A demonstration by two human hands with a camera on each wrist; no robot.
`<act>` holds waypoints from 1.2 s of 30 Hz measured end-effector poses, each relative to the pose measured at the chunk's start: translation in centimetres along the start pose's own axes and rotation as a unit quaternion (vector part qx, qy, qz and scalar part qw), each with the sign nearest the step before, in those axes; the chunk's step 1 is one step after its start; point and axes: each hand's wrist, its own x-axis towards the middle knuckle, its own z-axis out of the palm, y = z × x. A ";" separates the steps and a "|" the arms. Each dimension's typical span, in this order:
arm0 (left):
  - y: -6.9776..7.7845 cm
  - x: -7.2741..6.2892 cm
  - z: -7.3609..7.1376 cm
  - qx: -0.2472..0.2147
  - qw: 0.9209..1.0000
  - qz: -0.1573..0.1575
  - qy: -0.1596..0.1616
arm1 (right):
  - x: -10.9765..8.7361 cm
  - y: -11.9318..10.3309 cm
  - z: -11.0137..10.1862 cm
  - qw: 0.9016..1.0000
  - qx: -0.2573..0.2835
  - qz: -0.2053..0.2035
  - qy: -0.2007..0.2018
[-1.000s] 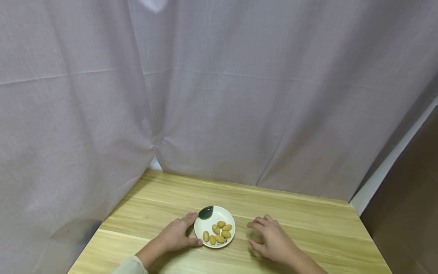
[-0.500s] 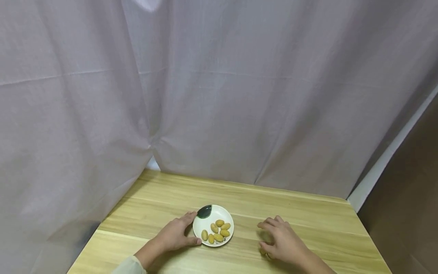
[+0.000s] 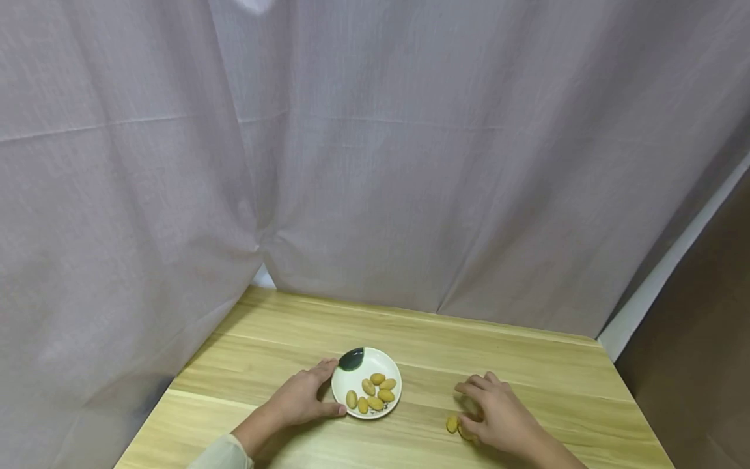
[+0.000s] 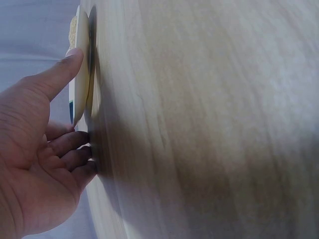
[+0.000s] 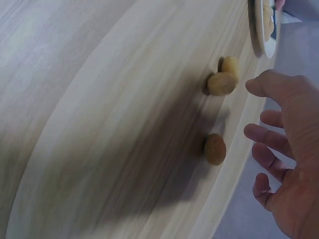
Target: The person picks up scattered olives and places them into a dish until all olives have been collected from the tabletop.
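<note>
A small round white plate (image 3: 375, 365) with a dark green patch lies on the table, bearing several small oval yellow-brown pieces (image 3: 375, 403) that look like nuts. My left hand (image 3: 300, 398) holds its left rim, thumb on the near side and fingertips at the far side; the left wrist view shows the thumb (image 4: 70, 64) on the edge. To the right, my right hand (image 3: 498, 413) hovers low with loosely bent fingers. Beneath it, in the right wrist view, two touching oval pieces (image 5: 222, 83) and a separate one (image 5: 215, 149) lie on the wood, apart from the fingers.
The light wood table (image 3: 328, 326) runs back to a grey curtain (image 3: 375, 195), which also hangs along the left side. A dark brown panel (image 3: 697, 339) stands at the right edge.
My right hand has moved rightward, away from the plate, and an oval piece has come into sight beside its thumb. The left hand stays at the plate.
</note>
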 end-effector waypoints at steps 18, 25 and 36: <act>-0.2 0.2 -0.1 0.000 1.000 -0.003 0.000 | -1.4 2.0 0.1 0.997 0.029 0.036 -0.063; -0.4 0.1 0.2 -0.001 1.000 0.003 0.002 | -1.4 2.5 0.2 0.990 0.059 0.074 -0.107; -0.3 0.2 0.2 0.001 1.000 -0.002 0.000 | -1.4 2.4 0.7 0.994 0.025 0.075 -0.073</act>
